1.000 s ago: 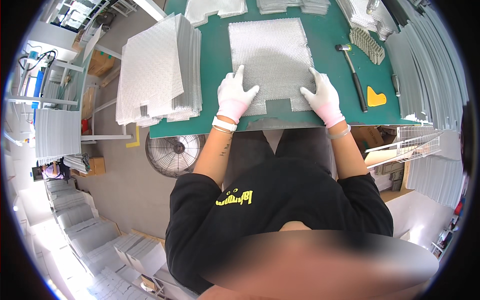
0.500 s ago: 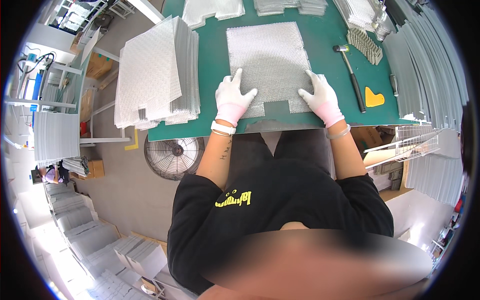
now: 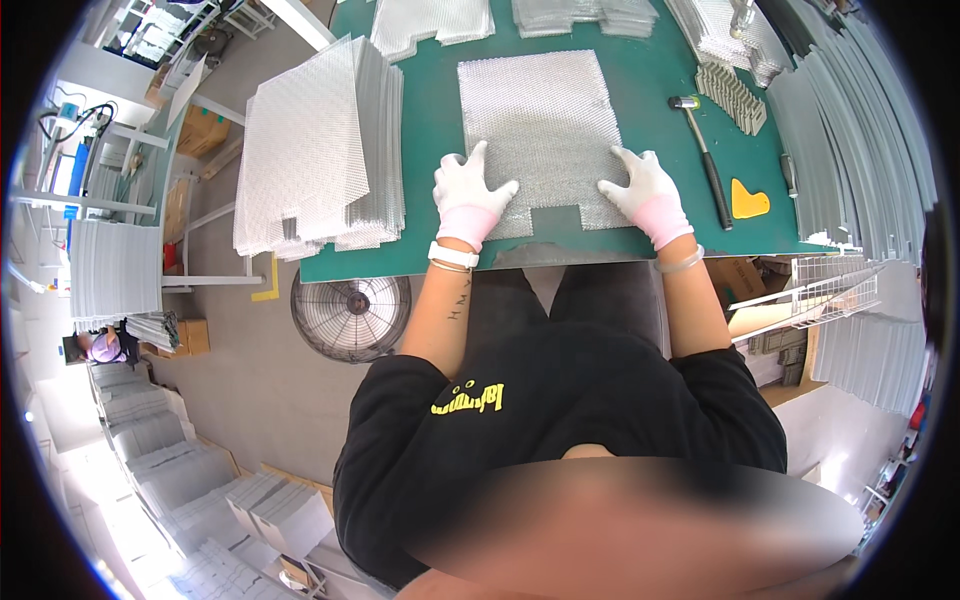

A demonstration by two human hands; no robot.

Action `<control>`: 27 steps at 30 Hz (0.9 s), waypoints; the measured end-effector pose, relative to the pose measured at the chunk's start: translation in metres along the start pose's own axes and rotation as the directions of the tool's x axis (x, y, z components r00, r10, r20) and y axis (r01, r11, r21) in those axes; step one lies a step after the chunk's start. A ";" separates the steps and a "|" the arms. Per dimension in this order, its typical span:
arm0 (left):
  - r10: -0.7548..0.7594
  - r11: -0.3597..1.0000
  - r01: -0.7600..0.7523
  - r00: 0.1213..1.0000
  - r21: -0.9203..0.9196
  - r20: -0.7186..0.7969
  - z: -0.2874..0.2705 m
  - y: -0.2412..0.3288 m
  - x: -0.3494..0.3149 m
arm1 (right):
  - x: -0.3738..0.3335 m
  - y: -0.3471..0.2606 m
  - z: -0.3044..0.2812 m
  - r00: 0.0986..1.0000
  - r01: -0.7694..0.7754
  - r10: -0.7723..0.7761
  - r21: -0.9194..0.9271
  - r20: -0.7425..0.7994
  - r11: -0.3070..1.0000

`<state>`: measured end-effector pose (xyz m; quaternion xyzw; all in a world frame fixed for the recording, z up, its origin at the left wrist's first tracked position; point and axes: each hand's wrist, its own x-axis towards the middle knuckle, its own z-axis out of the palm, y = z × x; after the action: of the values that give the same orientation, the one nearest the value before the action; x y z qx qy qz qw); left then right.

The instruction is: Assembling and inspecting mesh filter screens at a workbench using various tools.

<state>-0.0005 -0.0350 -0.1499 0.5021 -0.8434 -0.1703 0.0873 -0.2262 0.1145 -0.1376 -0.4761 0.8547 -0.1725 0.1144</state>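
Note:
A silvery mesh sheet (image 3: 545, 120) with a square notch in its near edge lies flat on the green tabletop (image 3: 430, 110) in front of me. My left hand (image 3: 468, 190), in a white glove with a pink cuff, rests at its left edge, fingers apart. At the opposite edge my right hand (image 3: 642, 193), gloved the same way, lies with thumb and fingers spread. Both thumbs point inward over the sheet. Neither hand grips anything that I can see.
Left stands a tall stack of mesh sheets (image 3: 305, 140). On the right lie a hammer (image 3: 708, 165), a yellow scraper-like piece (image 3: 749, 199) and a row of grey metal pieces (image 3: 732, 97). More mesh stacks (image 3: 435, 20) line the far side. A floor fan (image 3: 352, 312) stands below the table's left part.
The whole view has shifted slightly, with table and hands a little lower and to the right. Both hands keep the same pose at the sheet's edges.

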 end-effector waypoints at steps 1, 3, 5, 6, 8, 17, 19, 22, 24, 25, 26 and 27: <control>0.018 1.000 -0.018 0.998 0.003 -0.057 0.003 -0.001 0.000 | -0.001 -0.001 -0.003 1.000 -0.001 0.001 0.001 -0.002 1.000; 0.037 0.999 -0.036 0.992 0.004 -0.118 0.008 -0.006 0.002 | -0.002 -0.002 -0.008 1.000 -0.016 0.016 -0.034 0.020 0.999; 0.230 0.946 -0.233 0.972 0.224 0.036 0.012 -0.017 0.010 | -0.005 0.002 -0.005 1.000 0.018 -0.018 -0.042 -0.009 0.999; 0.231 0.946 -0.233 0.972 0.224 0.034 0.014 -0.019 0.012 | -0.005 0.005 -0.002 0.998 0.051 -0.053 -0.051 -0.036 0.997; 0.234 0.948 -0.255 0.964 0.191 0.126 0.018 -0.022 0.014 | -0.002 0.024 0.000 0.992 0.117 -0.116 0.004 -0.057 0.993; 0.239 0.942 -0.261 0.963 0.211 0.123 0.006 -0.017 -0.006 | 0.041 0.143 -0.065 0.829 -0.082 0.089 0.039 -0.552 0.996; 0.285 0.937 -0.299 0.954 0.183 0.098 0.006 -0.014 -0.020 | 0.051 0.207 -0.078 0.728 -0.255 0.219 0.040 -0.649 0.966; 0.292 0.941 -0.296 0.955 0.165 0.047 0.007 -0.015 -0.032 | 0.070 0.239 -0.079 0.748 -0.402 0.339 0.016 -0.571 0.915; 0.297 0.938 -0.293 0.955 0.186 0.006 0.010 -0.018 -0.038 | 0.088 0.252 -0.075 0.790 -0.402 0.326 -0.038 -0.520 0.915; 0.286 0.941 -0.282 0.958 0.187 0.003 0.010 -0.018 -0.038 | 0.096 0.256 -0.074 0.815 -0.337 0.279 -0.023 -0.508 0.941; 0.321 0.935 -0.317 0.947 0.160 -0.003 0.008 -0.017 -0.035 | 0.104 0.263 -0.073 0.836 -0.276 0.237 -0.005 -0.496 0.961; 0.357 0.927 -0.351 0.934 0.134 -0.017 0.005 -0.018 -0.031 | 0.111 0.271 -0.077 0.867 -0.233 0.192 -0.034 -0.460 0.972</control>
<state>0.0274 -0.0151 -0.1605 0.3496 -0.9274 -0.0866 0.1011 -0.5217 0.1663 -0.1806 -0.3305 0.9116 -0.2270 -0.0909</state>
